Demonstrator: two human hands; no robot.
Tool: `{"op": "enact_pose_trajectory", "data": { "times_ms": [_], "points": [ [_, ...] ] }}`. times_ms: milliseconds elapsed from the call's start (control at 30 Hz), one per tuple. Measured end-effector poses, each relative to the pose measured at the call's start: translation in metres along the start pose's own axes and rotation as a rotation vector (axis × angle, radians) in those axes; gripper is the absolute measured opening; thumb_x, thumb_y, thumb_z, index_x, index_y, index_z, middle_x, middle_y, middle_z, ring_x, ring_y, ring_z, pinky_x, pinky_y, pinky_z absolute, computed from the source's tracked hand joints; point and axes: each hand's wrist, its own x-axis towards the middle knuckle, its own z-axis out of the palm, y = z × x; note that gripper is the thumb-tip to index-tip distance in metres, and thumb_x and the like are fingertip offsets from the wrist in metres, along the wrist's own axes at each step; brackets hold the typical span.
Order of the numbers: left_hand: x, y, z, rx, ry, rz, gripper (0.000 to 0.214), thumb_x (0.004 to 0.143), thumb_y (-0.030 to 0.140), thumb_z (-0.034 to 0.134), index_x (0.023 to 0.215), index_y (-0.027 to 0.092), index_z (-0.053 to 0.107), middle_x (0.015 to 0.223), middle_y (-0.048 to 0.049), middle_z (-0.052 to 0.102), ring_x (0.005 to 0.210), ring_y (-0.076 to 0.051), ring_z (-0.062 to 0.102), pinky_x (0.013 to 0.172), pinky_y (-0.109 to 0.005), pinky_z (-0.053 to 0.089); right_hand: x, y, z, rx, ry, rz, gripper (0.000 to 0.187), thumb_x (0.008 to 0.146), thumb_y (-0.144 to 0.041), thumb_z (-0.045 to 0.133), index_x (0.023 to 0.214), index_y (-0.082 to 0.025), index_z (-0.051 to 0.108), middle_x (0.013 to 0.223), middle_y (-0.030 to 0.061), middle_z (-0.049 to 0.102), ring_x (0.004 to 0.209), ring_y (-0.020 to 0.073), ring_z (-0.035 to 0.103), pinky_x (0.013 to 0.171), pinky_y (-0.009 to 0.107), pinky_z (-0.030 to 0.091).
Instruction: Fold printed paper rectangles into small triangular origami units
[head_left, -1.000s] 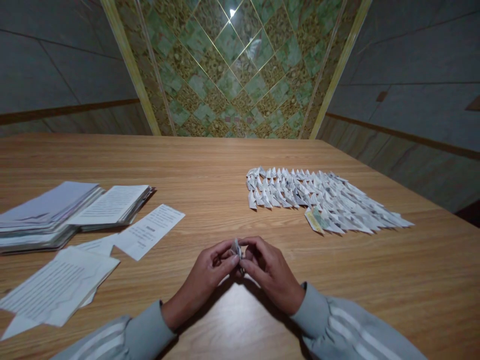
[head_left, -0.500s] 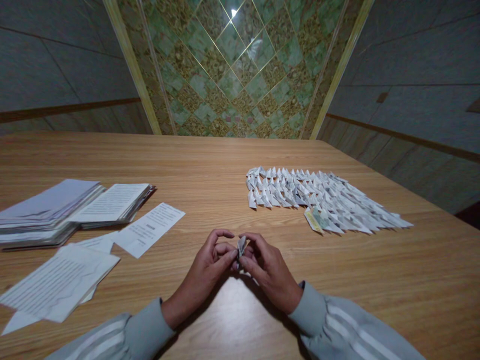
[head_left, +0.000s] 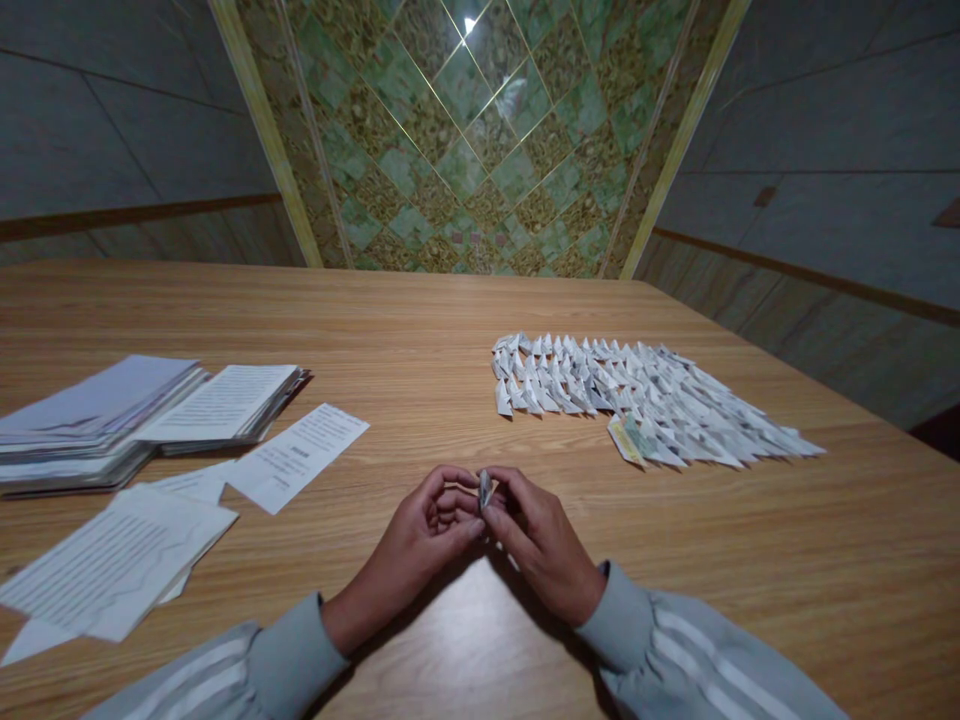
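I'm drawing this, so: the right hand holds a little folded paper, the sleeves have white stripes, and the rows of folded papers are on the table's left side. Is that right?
Almost! The head view shows the rows of folded papers on the right side of the table. The right hand does hold a little folded paper, and the sleeves have white stripes.

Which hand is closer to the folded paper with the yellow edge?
The right. The right hand is on the near side of the yellow-edged paper, to its left; the left hand is farther left, beyond the right one.
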Motion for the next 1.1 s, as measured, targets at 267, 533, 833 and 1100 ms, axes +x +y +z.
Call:
{"op": "enact_pose_trajectory", "data": {
  "times_ms": [267,533,833,1100],
  "points": [
    [-0.001,0.0,0.001,0.038,0.044,-0.021,0.036,0.081,0.026,0.072,0.109,0.022,0.051,0.085,-0.0021,0.071,0.078,-0.018,0.068,0.073,-0.031,0.052,0.0,0.003,0.001,-0.163,0.057,-0.036,0.03,0.091,-0.015,0.048,0.12,-0.017,0.057,0.091,0.0052,0.068,0.078,0.0178,0.062,0.071,0.027,0.045],
    [0.0,-0.003,0.002,0.099,0.072,0.043,0.032,0.081,0.018,0.068,0.108,0.021,0.051,0.087,-0.0023,0.07,0.077,-0.015,0.066,0.067,-0.024,0.05,-0.001,-0.001,0.001,-0.231,0.123,-0.068,0.034,0.086,-0.022,0.06,0.119,-0.017,0.054,0.08,0.0015,0.062,0.072,0.0176,0.06,0.067,0.027,0.044],
    [-0.002,-0.008,0.006,0.172,0.066,0.051,0.028,0.084,0.018,0.065,0.108,0.021,0.052,0.087,-0.0025,0.068,0.077,-0.016,0.066,0.068,-0.025,0.051,0.0,0.001,0.003,-0.229,0.137,-0.102,0.023,0.089,-0.019,0.059,0.112,-0.02,0.056,0.097,0.0061,0.068,0.085,0.0193,0.064,0.075,0.028,0.047],
    [-0.004,0.001,0.012,0.003,0.101,0.001,0.032,0.08,0.02,0.068,0.104,0.023,0.047,0.085,0.0004,0.067,0.069,-0.013,0.066,0.065,-0.025,0.052,-0.001,-0.002,0.002,-0.343,0.143,-0.132,0.026,0.086,-0.011,0.052,0.111,-0.018,0.059,0.094,0.0071,0.068,0.085,0.0213,0.063,0.075,0.03,0.045]
  ]
}}
